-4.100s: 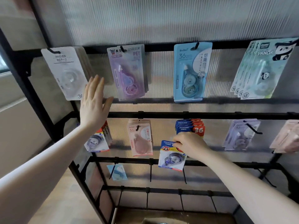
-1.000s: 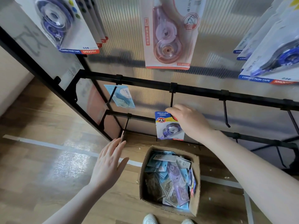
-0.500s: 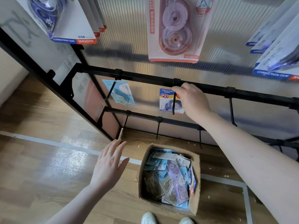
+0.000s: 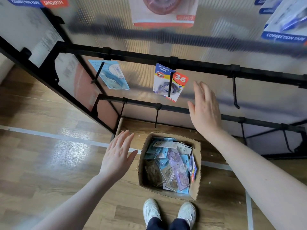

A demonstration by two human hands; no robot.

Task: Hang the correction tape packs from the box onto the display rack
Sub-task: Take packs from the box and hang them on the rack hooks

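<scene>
The cardboard box stands on the floor below and between both hands, its loose packs too jumbled to count; the left hand hovers just beside its left wall and is judged the nearer, while the right hand is higher, near the rack. Both hands are spread flat and hold nothing. On the middle rail two packs hang — a blue pack and the "36" pack, long axis vertical — and one empty hook shows to the right.

arms: bare to past elbows, no sleeves/watch/rings seen | left hand & right hand: ungloved | shoes: white sneakers w/ laces | trousers: dark navy
</scene>
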